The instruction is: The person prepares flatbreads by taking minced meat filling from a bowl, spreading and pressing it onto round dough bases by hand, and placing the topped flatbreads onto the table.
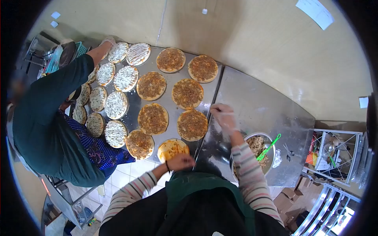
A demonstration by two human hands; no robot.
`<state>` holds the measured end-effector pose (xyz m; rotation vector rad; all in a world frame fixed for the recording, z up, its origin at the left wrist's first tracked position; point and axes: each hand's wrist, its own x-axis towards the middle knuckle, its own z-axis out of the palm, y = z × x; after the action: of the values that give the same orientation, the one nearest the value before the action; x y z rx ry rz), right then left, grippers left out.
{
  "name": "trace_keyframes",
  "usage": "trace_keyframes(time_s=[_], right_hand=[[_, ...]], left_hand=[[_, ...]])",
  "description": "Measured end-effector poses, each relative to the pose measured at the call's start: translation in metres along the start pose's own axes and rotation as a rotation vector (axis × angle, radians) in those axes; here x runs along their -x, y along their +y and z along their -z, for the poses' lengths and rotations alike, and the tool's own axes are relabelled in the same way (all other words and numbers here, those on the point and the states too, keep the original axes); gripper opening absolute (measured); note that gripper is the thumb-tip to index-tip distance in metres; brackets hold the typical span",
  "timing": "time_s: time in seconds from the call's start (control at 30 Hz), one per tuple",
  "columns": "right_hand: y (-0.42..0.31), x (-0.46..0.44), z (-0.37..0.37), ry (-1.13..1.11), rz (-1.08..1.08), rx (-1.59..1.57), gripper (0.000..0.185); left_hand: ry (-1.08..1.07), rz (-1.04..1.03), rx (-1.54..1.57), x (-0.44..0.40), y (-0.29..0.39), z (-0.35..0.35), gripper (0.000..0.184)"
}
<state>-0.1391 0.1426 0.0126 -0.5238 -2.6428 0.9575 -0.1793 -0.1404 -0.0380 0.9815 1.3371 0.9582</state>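
Note:
Over the front edge of the metal table is my left hand (pixel 181 162), bare, at the lower right rim of a round dough base (pixel 172 150) with orange sauce; its fingers are too unclear to read. My right hand (pixel 223 116) wears a clear glove and is over the table, right of the meat-topped rounds (pixel 192 125). Its fingers are drawn together, and whatever they may hold is too small to name. Beside my right forearm stands a metal bowl (pixel 270 138) of brown crumbly filling (pixel 256 146) with a green spoon (pixel 269 147) in it.
At the left a co-worker in a dark green top (pixel 51 126) reaches a gloved hand (pixel 109 41) over white-topped rounds (pixel 116 105). Scissors (pixel 289 152) and crumpled plastic (pixel 277 158) lie right of the bowl. A wire rack (pixel 334 151) stands at the right.

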Motion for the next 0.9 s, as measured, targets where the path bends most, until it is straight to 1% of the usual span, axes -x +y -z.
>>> trace_keyframes(time_s=[0.03,0.07,0.1,0.13,0.17,0.2,0.23,0.27,0.3,0.37,0.4,0.47,0.5,0.57,0.6,0.67,0.7,0.77,0.8,0.87,0.9], right_hand=[[0.008,-0.014,-0.018,-0.082,-0.166,-0.070,0.016],[0.015,-0.024,-0.033,-0.162,-0.335,-0.140,0.017],[0.027,-0.028,-0.048,-0.159,-0.329,-0.141,0.017],[0.040,-0.031,-0.062,-0.142,-0.351,-0.077,0.017],[0.046,-0.036,-0.072,-0.127,-0.374,-0.013,0.017],[0.043,-0.041,-0.076,-0.131,-0.373,-0.016,0.017],[0.041,-0.045,-0.082,-0.155,-0.332,0.059,0.018],[0.041,-0.047,-0.087,-0.179,-0.290,0.135,0.019],[0.041,-0.050,-0.091,-0.186,-0.290,0.136,0.019],[0.041,-0.056,-0.094,-0.165,-0.237,0.297,0.022],[0.043,-0.059,-0.092,-0.165,-0.233,0.300,0.022],[0.044,-0.064,-0.087,-0.278,-0.109,0.385,0.021],[0.042,-0.066,-0.087,-0.281,-0.106,0.387,0.021],[0.039,-0.073,-0.088,-0.284,-0.368,0.173,0.020],[0.038,-0.074,-0.090,-0.286,-0.365,0.174,0.020],[0.032,-0.073,-0.092,-0.132,0.130,0.458,0.021],[0.028,-0.077,-0.090,-0.130,0.132,0.458,0.021],[0.025,-0.086,-0.086,-0.267,0.022,0.508,0.021],[0.029,-0.090,-0.089,-0.266,0.026,0.508,0.021],[0.037,-0.094,-0.098,-0.210,0.060,0.552,0.018],[0.045,-0.095,-0.103,-0.214,0.061,0.551,0.018]], left_hand=[[-0.114,0.104,0.114,0.016,-0.016,-0.015,0.026],[-0.129,0.182,0.018,0.034,-0.024,-0.022,0.028],[-0.133,0.196,0.001,0.048,-0.027,-0.024,0.029],[-0.110,0.336,0.073,0.061,-0.015,-0.022,0.030],[-0.107,0.338,0.070,0.071,-0.024,-0.025,0.030],[-0.005,0.353,0.206,0.083,-0.032,-0.031,0.030],[0.098,0.367,0.344,0.092,-0.043,-0.036,0.030],[0.076,0.428,0.388,0.095,-0.043,-0.035,0.030],[0.077,0.429,0.394,0.096,-0.042,-0.034,0.030],[0.014,0.497,0.273,0.096,-0.037,-0.029,0.015],[0.016,0.493,0.274,0.095,-0.033,-0.026,0.015],[-0.041,0.460,0.162,0.095,-0.026,-0.020,0.013],[-0.039,0.458,0.166,0.097,-0.029,-0.020,0.013],[-0.059,0.394,0.185,0.099,-0.038,-0.021,0.018],[-0.056,0.393,0.186,0.099,-0.043,-0.023,0.018],[-0.040,0.340,0.151,0.099,-0.048,-0.025,0.027],[-0.038,0.340,0.149,0.098,-0.050,-0.023,0.027],[-0.157,0.329,0.025,0.097,-0.049,-0.018,0.021],[-0.153,0.329,0.025,0.098,-0.044,-0.017,0.021],[-0.044,0.386,0.223,0.103,-0.033,-0.023,0.029],[-0.043,0.388,0.226,0.105,-0.035,-0.026,0.029]])
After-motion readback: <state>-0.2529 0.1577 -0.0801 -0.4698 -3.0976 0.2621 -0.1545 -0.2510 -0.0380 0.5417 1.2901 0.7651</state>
